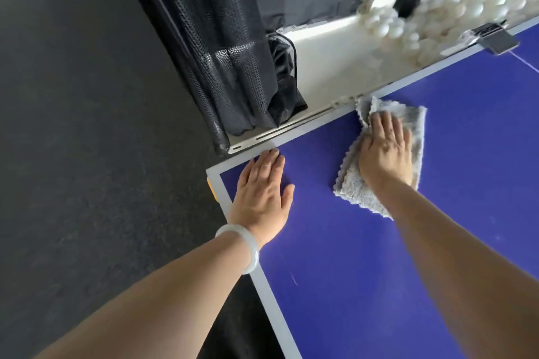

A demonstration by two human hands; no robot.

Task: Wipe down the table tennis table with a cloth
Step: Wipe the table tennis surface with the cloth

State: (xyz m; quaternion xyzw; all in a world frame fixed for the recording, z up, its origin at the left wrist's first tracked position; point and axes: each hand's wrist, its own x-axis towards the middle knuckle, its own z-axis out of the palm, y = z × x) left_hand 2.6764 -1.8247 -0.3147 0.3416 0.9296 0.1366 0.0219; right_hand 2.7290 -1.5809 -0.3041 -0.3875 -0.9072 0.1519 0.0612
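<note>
A pale bangle (pixel 248 245) rings the near wrist. That left hand (pixel 261 192) lies flat, fingers straight, bracing on the table (pixel 379 285) corner. The right hand (pixel 385 151) presses flat-fingered on the grey cloth (pixel 354 188) by the far edge. Early going, I'd say, with most of the blue surface left to wipe.

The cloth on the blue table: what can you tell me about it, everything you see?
The cloth is light grey with a nubbly, towel-like pile, folded into a rough oblong. It lies flat on the blue table, its far corner close to the white edge line. The right hand presses on its middle with straight fingers, covering much of it; nothing else touches it.
</note>
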